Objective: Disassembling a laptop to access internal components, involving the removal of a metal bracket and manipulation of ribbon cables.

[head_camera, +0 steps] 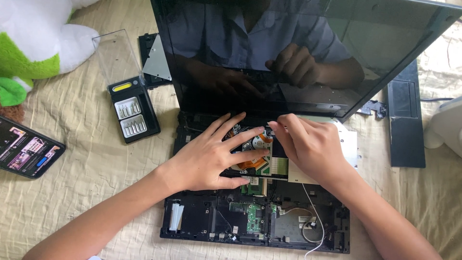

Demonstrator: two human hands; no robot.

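Observation:
An opened black laptop base (192, 221) lies on a beige sheet, its green circuit boards (253, 219) and white cables bare. Its dark screen (298, 53) stands upright behind and mirrors my arms. My left hand (214, 156) rests flat on the inner parts with fingers spread, beside a round cooling fan (260, 142) with copper parts. My right hand (308, 144) is curled over the fan's right side, fingertips pinched near the hinge; whether it grips anything there is hidden.
A black case of screwdriver bits (134, 113) with a clear lid lies at the left, with a lit phone (26, 149) farther left. A green and white plush toy (33, 43) sits top left. Removed black laptop panels (406, 120) lie at the right.

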